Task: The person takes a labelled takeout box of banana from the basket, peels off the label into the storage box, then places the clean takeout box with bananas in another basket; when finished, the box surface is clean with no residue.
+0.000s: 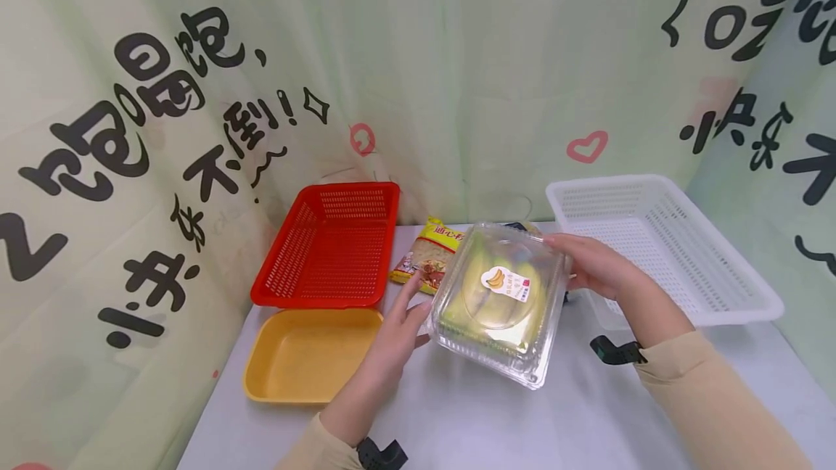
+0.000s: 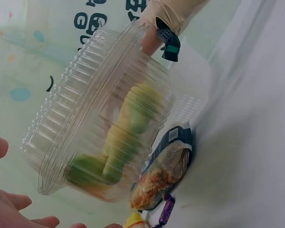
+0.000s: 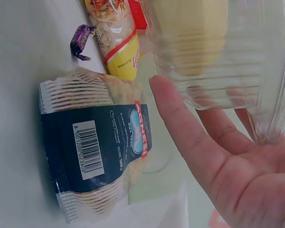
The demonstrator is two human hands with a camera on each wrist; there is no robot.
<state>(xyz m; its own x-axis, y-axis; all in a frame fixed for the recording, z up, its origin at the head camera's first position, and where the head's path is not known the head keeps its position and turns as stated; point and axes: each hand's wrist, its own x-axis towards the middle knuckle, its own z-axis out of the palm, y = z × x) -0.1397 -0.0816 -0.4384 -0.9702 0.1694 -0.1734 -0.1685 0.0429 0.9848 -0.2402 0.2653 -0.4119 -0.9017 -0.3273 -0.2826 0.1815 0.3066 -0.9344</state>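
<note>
A clear plastic clamshell box [image 1: 499, 310] with bananas inside and a white label on its lid is held tilted above the table. My right hand [image 1: 597, 263] grips its far right corner, and in the right wrist view the fingers [image 3: 194, 137] spread along its ribbed side. At the box's left edge is my left hand [image 1: 398, 325], its fingers relaxed and spread. The left wrist view shows those fingers [image 2: 19, 202] apart from the box wall. Behind the box lie a yellow-topped bag of pasta [image 1: 427, 252] and a dark-labelled pasta bag [image 3: 95, 142], mostly hidden in the head view.
A red basket [image 1: 326, 303] stands at the back left, with a yellow tray [image 1: 287, 401] in front of it. On the right is a white basket [image 1: 725, 321]. A purple-wrapped candy [image 3: 80, 42] lies by the pasta bags. A printed curtain [image 1: 470, 93] encloses the table.
</note>
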